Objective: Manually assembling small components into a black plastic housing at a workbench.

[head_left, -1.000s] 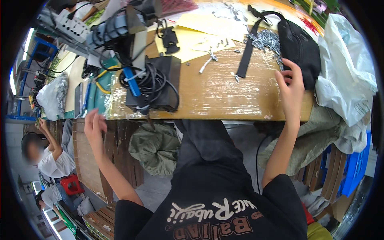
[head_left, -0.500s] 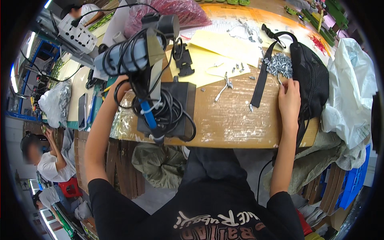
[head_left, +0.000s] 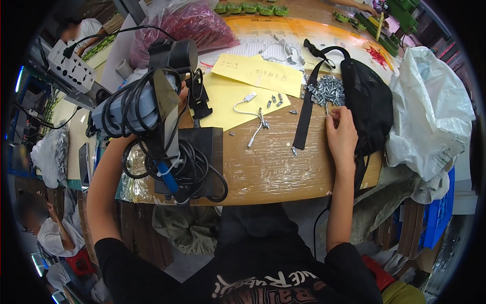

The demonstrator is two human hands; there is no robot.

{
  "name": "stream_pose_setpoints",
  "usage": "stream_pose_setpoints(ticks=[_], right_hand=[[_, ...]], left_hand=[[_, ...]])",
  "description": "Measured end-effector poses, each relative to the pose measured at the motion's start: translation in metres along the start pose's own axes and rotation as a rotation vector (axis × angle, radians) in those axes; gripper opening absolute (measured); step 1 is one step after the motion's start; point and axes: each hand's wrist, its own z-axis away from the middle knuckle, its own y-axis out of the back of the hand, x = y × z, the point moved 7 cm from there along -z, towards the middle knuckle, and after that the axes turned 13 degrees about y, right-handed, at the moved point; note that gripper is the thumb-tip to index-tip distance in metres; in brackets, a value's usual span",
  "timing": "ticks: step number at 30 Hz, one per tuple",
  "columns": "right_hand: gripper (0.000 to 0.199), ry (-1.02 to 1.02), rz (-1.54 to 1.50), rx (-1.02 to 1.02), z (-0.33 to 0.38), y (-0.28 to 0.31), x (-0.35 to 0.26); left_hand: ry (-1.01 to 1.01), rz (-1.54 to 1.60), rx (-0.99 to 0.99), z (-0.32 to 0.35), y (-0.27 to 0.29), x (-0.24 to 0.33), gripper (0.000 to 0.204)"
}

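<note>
A person's right hand [head_left: 340,133] pinches at the edge of a heap of small silver metal screws [head_left: 324,91] on the wooden table [head_left: 273,172]. The left hand [head_left: 183,96], mostly hidden, grips a cable-wrapped grey-blue power tool [head_left: 132,107]. Picking one screw cleanly calls for fingertip care.

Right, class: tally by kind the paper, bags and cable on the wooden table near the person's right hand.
Yellow paper sheets: 2
Black mesh bag: 1
White plastic bag: 1
White cable: 1
Pile of small metal screws: 1
Total: 6
The right hand rests beside the pile.
</note>
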Motion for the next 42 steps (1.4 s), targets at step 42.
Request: stream_pose_setpoints(ticks=[42], right_hand=[[0.012, 0.25, -0.05, -0.433, 0.033, 0.012, -0.04]], left_hand=[[0.232, 1.122, 0.844, 0.346, -0.093, 0.155, 0.032]])
